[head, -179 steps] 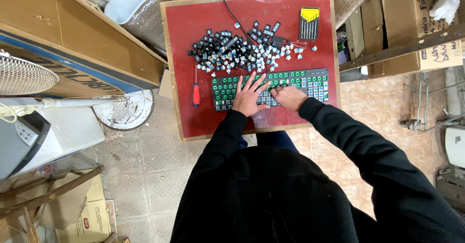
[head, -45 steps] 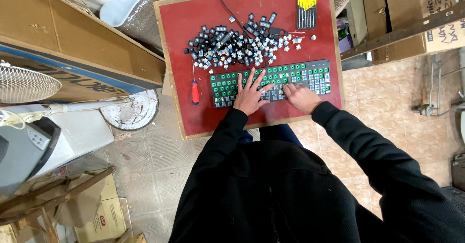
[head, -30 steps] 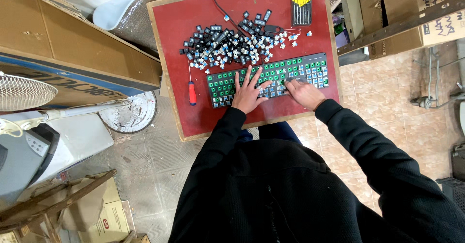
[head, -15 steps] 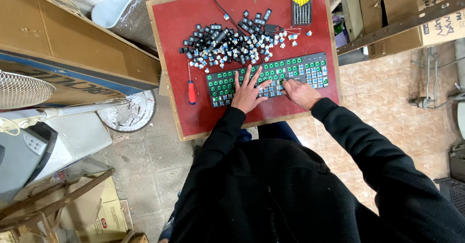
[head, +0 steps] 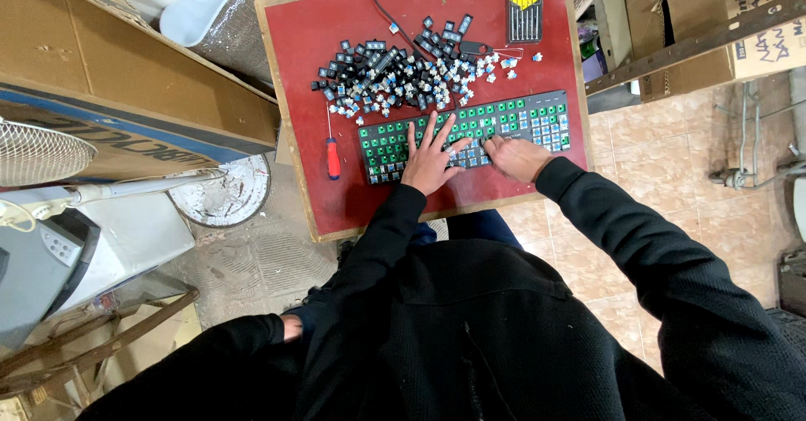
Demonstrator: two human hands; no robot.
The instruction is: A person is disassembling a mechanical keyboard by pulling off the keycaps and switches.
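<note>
We're mid key-removal: left hand [head: 430,162] spread flat, bracing the stripped keyboard [head: 466,134], right hand [head: 516,157] curled on its lower row, grip unclear; next we pinch carefully.

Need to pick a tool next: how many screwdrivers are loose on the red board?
1. A red-handled screwdriver lies on the red board, left of the keyboard and near the left hand. The yellow-topped case at the top right holds more; others may hide under the keycap pile.
</note>
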